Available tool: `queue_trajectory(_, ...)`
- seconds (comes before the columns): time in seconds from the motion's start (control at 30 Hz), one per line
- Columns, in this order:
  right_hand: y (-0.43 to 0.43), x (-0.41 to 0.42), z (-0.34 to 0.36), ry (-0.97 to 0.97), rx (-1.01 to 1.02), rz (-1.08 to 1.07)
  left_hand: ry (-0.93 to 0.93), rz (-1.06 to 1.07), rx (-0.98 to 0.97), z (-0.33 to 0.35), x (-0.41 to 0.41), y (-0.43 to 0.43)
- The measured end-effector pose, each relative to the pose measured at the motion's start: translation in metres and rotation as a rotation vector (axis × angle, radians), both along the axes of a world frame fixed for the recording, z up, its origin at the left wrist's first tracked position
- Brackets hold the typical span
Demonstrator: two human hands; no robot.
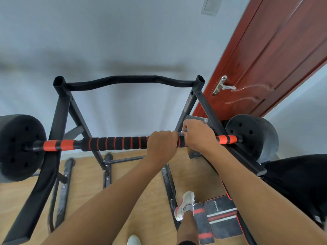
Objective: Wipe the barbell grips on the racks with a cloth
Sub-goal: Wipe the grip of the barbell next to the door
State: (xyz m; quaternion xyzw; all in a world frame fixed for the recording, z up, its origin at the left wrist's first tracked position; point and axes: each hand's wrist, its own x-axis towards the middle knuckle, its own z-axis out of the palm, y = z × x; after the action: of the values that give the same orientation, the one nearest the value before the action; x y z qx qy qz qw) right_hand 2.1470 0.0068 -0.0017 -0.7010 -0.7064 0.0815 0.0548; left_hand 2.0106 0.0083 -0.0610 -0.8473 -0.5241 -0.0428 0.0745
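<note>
You are gripping the barbell (58, 145) with both hands, and it is lying across the black rack (62, 110) from left to right. Your left hand (161, 145) is curling over the right end of the foam grip (115, 143), fingers together and clamped round it. Your right hand (198, 137) is sitting just to its right, touching it, fingers also wrapping the bar. A pale scrap (182, 133) is peeking out between the two hands; too little is showing to tell whether it is the cloth. Black weight plates are hanging at the left end (19, 147) and the right end (251, 137). A red door (265, 59) is standing far right, and a bench pad (221, 214) is lying near your shoe (184, 204).
</note>
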Motion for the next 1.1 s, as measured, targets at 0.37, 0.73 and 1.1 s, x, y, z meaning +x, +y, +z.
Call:
queue_trajectory(0.37, -0.007, 0.013, 0.010, 0.088, -0.080, 0.026, -0.100, -0.070, -0.608, 0.018, -0.006, 0.039)
queue_trajectory(0.73, -0.014, 0.018, 0.010, 0.150, -0.142, 0.050, -0.249, 0.094, -0.983, 0.035, 0.002, 0.031)
queue_trajectory(1.1, -0.045, 0.024, -0.020, 0.237, 0.064, -0.026, -0.101, 0.046, -0.084, 0.001, 0.010, -0.016)
